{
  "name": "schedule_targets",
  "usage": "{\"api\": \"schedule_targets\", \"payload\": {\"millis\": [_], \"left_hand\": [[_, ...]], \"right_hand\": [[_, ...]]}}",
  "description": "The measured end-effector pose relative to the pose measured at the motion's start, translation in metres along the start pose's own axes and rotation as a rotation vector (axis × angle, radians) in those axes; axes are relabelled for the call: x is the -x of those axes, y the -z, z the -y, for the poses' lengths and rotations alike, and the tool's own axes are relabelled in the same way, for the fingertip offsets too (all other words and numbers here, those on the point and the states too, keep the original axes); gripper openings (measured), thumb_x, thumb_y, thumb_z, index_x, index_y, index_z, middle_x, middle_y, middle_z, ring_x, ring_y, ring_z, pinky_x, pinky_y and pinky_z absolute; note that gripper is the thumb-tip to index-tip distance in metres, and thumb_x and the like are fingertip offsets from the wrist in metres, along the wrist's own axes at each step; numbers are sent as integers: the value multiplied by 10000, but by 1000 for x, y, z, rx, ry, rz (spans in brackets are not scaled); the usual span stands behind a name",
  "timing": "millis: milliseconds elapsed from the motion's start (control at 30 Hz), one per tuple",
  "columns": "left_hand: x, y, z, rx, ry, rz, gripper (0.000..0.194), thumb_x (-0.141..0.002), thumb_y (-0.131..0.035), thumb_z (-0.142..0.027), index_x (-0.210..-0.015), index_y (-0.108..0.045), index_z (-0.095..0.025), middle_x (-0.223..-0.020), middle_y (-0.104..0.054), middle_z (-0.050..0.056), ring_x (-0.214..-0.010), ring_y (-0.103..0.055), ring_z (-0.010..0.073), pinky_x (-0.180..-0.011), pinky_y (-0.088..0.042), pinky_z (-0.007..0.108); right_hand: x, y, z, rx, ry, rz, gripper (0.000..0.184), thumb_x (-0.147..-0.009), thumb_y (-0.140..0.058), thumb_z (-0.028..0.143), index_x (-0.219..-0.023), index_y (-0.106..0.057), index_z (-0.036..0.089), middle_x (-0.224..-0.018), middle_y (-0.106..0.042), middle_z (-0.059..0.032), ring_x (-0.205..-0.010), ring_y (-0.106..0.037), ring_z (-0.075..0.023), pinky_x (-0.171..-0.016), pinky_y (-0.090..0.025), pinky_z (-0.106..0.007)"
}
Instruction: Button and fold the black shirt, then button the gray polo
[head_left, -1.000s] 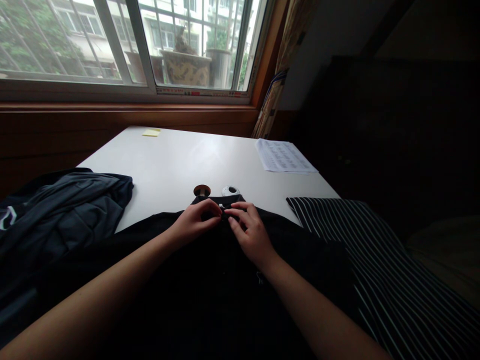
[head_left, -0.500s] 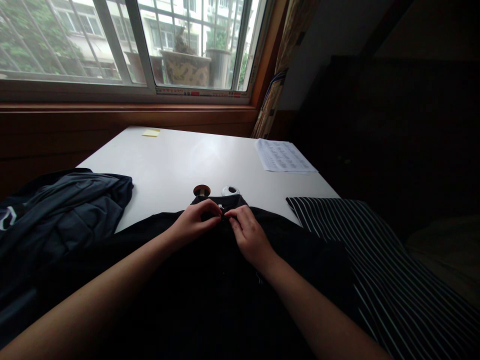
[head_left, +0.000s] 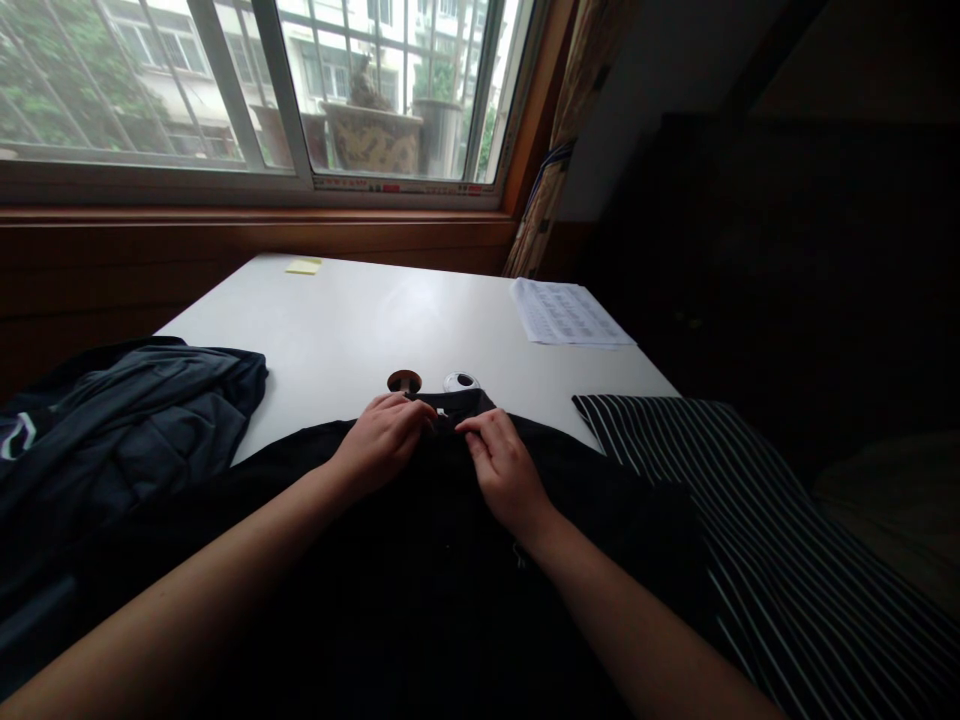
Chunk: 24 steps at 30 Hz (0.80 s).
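A black shirt (head_left: 450, 580) lies spread on the white table (head_left: 360, 320), its collar (head_left: 469, 402) pointing away from me. My left hand (head_left: 382, 440) is closed on the left side of the collar, fingers curled over the cloth. Just to the right, my right hand (head_left: 502, 465) pinches the other side of the collar opening between thumb and fingers. A small gap separates the fingertips, and a small pale label shows between them inside the neck. Dark cloth hides exactly what the fingertips grip.
A dark blue garment (head_left: 150, 410) is heaped at the left. Black cloth with white stripes (head_left: 720, 470) hangs over the right side. Printed papers (head_left: 566, 312) and a yellow sticky note (head_left: 304, 266) lie further back. Beyond the collar are a round hole (head_left: 404, 381) and a white ring (head_left: 460, 382).
My left hand has shifted slightly left and turned, its thumb now tucked out of sight. The fingertips, close together before, are now a little apart. My right hand has barely moved.
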<state>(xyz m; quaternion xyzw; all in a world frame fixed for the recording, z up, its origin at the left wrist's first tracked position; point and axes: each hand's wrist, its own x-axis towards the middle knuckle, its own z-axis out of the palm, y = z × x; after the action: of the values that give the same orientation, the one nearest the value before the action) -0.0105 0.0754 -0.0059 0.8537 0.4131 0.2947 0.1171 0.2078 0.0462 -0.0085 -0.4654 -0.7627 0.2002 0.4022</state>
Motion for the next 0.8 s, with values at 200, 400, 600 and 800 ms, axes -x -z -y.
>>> {"api": "schedule_targets", "payload": {"millis": [200, 400, 600, 800], "left_hand": [[0, 1, 3, -255, -41, 1, 222, -1008, -469, -269, -1141, -638, -215, -1046, -659, 66, -994, -550, 255, -1099, -344, 509], [2, 0, 2, -392, -80, -8, 246, -1036, -424, -277, -990, -646, -180, -1020, -572, 108, -938, -466, 271, -941, -439, 471], [2, -2, 7, -406, -112, -26, 234, -1041, -423, -261, -965, -621, -163, -997, -564, 111, -950, -460, 269, -895, -453, 429], [1, -4, 10, -483, -89, -27, 239, -1035, -461, -311, -931, -625, -171, -966, -589, 97, -919, -482, 258, -877, -454, 423]], "right_hand": [[-1, 1, -1, -5, 28, -64, 205, -977, -467, 164, -1051, -645, 233, -1047, -572, -73, -992, -611, -224, -913, -525, -380], [0, 0, -5, 0, 9, -78, 240, -923, -520, 122, -1084, -644, 250, -1099, -553, -71, -954, -612, -213, -886, -543, -382], [-1, 0, -3, 32, 51, -69, 213, -860, -638, 114, -1022, -663, 250, -1081, -581, -63, -1014, -605, -233, -947, -525, -418], [-3, 1, -1, 83, 96, -24, 150, -900, -636, 137, -934, -740, 239, -1066, -658, -68, -1045, -606, -243, -973, -505, -433]]}}
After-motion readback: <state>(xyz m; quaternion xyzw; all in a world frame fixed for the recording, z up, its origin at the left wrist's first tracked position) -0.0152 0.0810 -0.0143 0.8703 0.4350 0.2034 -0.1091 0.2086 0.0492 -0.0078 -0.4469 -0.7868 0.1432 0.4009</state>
